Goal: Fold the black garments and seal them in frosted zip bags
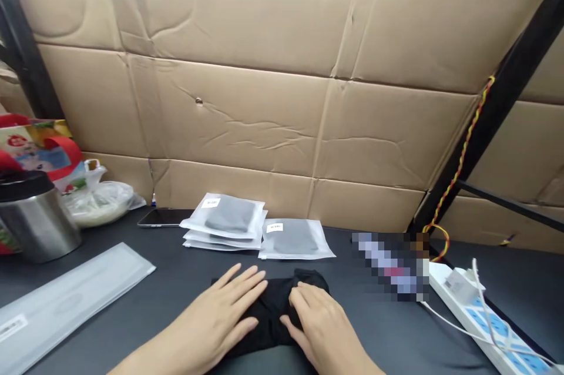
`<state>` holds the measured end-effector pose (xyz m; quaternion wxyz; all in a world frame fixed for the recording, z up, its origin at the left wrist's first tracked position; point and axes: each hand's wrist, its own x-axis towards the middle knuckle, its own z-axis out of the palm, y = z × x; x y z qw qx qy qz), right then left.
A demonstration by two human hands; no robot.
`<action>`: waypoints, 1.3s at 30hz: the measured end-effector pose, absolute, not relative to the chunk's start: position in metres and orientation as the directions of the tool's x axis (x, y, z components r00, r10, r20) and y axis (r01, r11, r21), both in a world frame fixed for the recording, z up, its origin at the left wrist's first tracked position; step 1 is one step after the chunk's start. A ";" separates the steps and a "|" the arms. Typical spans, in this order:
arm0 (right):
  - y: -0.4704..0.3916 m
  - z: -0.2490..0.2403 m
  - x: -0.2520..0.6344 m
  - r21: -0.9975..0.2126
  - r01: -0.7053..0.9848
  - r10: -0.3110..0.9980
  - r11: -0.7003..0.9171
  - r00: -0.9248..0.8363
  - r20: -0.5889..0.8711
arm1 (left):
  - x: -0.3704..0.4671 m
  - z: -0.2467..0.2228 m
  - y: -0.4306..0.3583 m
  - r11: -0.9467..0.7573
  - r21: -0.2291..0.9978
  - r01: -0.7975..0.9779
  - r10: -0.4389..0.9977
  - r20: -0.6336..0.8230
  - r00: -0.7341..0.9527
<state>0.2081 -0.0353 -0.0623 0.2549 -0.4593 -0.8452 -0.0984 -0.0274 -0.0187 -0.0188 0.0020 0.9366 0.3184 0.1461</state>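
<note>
A piece of black cloth [272, 310], partly folded, lies on the dark table in front of me; what kind of garment it is I cannot make out. My left hand [215, 316] rests flat on its left part, fingers spread. At the right end, my right hand [324, 322] has its fingers curled and pinched on the cloth, where a bunched fold stands up. Just beyond the cloth sits a stack of frosted plastic bags [227, 219] with dark contents and white labels. One more such bag [296, 238] leans against that stack's right side.
A long frosted bag [66, 304] lies at left. Behind it stand a steel cup [42, 222], a knotted plastic bag [103, 201] and a colourful bag [39, 146]. A phone [165, 218] lies near the cardboard wall [247, 110]. At right is a power strip [489, 316] with white cables.
</note>
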 end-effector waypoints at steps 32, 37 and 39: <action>-0.015 -0.015 0.268 -0.066 0.998 0.925 -0.003 0.028 0.378 | -0.009 -0.048 -0.032 -0.814 0.212 0.541 0.580 0.252 0.775; -0.032 -0.032 0.200 0.196 0.962 0.802 0.192 -0.269 0.534 | -0.010 -0.053 -0.031 -0.780 0.248 0.574 0.621 0.194 0.760; -0.039 -0.050 0.185 0.213 0.939 0.793 0.271 -0.343 0.503 | -0.009 -0.054 -0.030 -0.772 0.257 0.581 0.630 0.190 0.753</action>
